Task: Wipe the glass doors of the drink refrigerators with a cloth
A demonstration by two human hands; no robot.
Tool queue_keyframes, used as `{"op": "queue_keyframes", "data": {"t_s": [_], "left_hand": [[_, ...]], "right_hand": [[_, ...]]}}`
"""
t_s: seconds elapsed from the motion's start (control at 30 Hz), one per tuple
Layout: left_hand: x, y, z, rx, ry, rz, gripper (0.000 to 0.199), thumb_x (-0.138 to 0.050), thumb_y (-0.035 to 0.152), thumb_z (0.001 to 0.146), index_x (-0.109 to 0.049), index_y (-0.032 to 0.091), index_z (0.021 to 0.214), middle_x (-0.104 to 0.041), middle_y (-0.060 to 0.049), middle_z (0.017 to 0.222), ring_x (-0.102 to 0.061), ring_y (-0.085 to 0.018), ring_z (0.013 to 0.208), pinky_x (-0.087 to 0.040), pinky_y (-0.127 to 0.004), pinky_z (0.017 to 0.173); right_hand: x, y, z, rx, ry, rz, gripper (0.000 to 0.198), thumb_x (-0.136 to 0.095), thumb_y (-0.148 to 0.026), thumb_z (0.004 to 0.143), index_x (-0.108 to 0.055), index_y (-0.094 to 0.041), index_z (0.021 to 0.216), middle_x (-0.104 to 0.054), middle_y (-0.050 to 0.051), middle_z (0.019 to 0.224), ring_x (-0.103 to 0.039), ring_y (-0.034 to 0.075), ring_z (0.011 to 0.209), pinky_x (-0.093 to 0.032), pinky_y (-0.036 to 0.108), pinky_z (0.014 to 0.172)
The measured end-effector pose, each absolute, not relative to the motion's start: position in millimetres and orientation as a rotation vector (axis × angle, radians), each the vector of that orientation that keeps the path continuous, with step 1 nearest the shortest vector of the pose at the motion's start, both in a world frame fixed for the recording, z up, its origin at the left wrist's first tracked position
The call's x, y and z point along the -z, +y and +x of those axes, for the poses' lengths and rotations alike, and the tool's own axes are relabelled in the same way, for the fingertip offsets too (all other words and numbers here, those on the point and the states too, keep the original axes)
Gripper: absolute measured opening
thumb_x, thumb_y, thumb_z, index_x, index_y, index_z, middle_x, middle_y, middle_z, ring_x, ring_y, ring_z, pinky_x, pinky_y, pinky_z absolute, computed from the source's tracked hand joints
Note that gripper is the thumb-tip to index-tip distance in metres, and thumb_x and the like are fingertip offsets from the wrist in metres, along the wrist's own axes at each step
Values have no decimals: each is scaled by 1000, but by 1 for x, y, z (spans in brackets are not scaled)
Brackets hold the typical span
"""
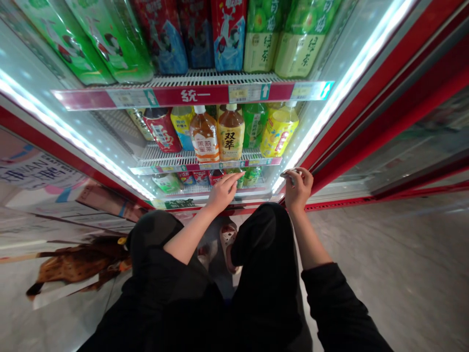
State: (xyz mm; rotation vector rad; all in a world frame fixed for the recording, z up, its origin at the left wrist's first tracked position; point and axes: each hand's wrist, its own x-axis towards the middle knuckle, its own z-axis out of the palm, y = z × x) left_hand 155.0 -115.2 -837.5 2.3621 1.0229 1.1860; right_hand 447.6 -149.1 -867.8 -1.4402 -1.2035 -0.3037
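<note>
In front of the lower shelves of a lit drinks cooler, my left hand (224, 190) is held with its fingers stretched to the right, and nothing shows in it. My right hand (298, 189) is closed at the cooler's right edge. A small grey, crumpled-looking thing (291, 173) shows at its fingertips; its kind is too unclear to tell. Nearest above my hands, on the middle shelf (176, 164), stand an orange-labelled brown tea bottle (204, 139), a yellow-labelled tea bottle (230, 134) and a yellow drink bottle (280, 129). My left hand partly hides the bottles on the bottom shelf.
Large green bottles (106, 44) and red cartons (229, 36) fill the upper shelf, above its red price rail (198, 95). A red-framed glass door (366, 132) is at the right. On the floor at left lies a brown spotted object (73, 264). My knees flank a light clog (229, 237).
</note>
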Motion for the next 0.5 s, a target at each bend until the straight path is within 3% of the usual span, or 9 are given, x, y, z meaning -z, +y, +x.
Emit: {"op": "queue_keyframes", "data": {"t_s": [0.2,0.5], "left_hand": [[838,-115,156,-1200,1006,2366,47,-49,15,108,-70,30,147,-80,-6,140,-75,-21,132,-59,-41,121],[835,-116,157,-1164,988,2363,45,-48,18,109,-70,27,147,-79,-6,142,-74,-20,133,-58,-38,121]], "right_hand": [[854,-142,472,343,-1116,-1444,18,-66,-35,96,-79,-24,99,-64,16,124,-67,34,118,-60,62,106],[865,-152,464,263,-1223,-1462,16,-64,-28,94,-78,-24,102,-65,11,124,-67,30,119,-59,55,106]]}}
